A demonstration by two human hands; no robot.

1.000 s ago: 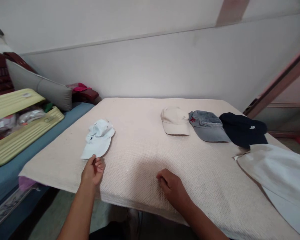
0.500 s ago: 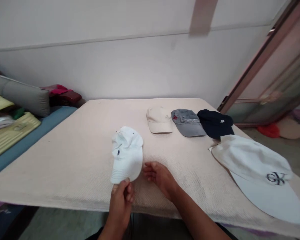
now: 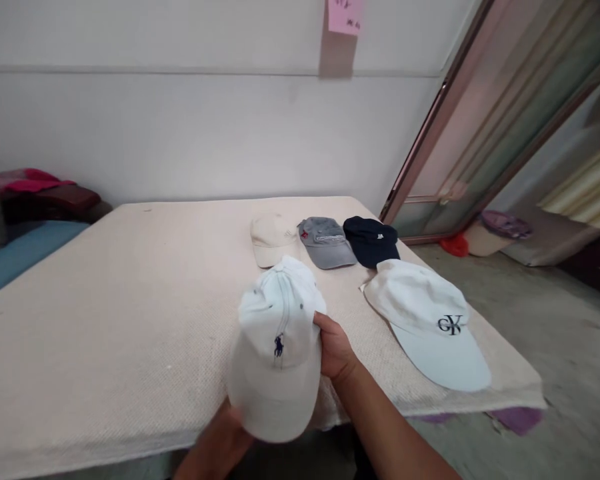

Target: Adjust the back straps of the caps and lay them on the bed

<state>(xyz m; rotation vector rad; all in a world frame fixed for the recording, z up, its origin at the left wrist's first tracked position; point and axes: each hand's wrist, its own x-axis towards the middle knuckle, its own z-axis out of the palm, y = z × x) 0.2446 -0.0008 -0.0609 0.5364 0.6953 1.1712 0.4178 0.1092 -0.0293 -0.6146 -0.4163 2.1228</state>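
Observation:
A white baseball cap with a small dark embroidered figure is raised over the near edge of the table, its brim toward me. My right hand grips the crown's right side, thumb on the outside and fingers hidden behind. My left hand holds the brim from below at the left, most of its fingers out of sight. Beyond, a beige cap, a grey cap and a navy cap lie in a row. Nearer on the right rests a larger white cap with black letters.
A cream woven cloth covers the table, which stands against a white wall. At the left are a blue surface and a dark red item. A sliding door frame rises at the right, with a bucket on the floor beyond.
The white cap has come up off the table, closer to me. My right hand, apart from it before, now grips its side. The view has turned to the right.

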